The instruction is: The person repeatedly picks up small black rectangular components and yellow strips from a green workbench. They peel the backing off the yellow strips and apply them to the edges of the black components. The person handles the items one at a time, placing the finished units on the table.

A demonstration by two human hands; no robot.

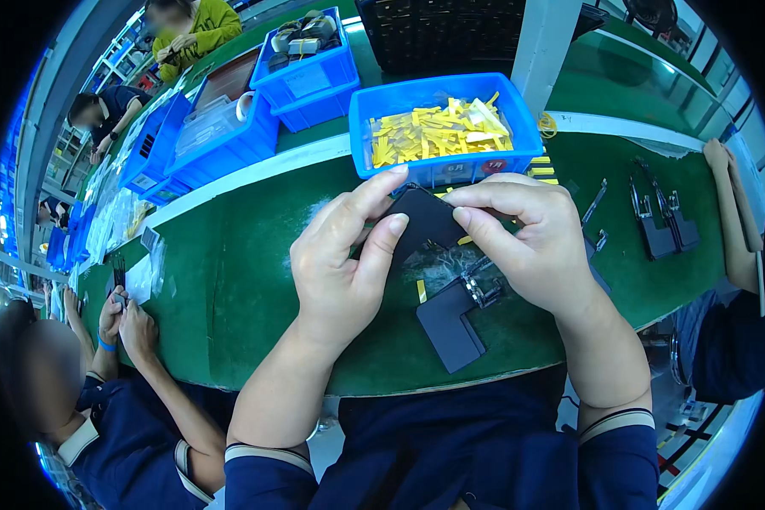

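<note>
Between my two hands is a flat black L-shaped part (427, 217), raised over the green bench. My left hand (344, 251) pinches its left edge between thumb and fingers. At its upper right edge, the thumb and fingertips of my right hand (527, 234) press together on it. Below, a similar black L-shaped part (450, 330) with a metal piece and cables at its upper corner lies on the bench. A small yellow strip (422, 291) lies beside that part. Another black part (599, 268) is mostly hidden behind my right hand.
A blue bin (361, 127) full of yellow strips stands beyond my hands. Farther left are more blue bins (308, 78). Two black parts with cables (667, 234) lie at the right. A co-worker's hands (127, 323) work at the left; another person's arm (733, 212) rests at the right edge.
</note>
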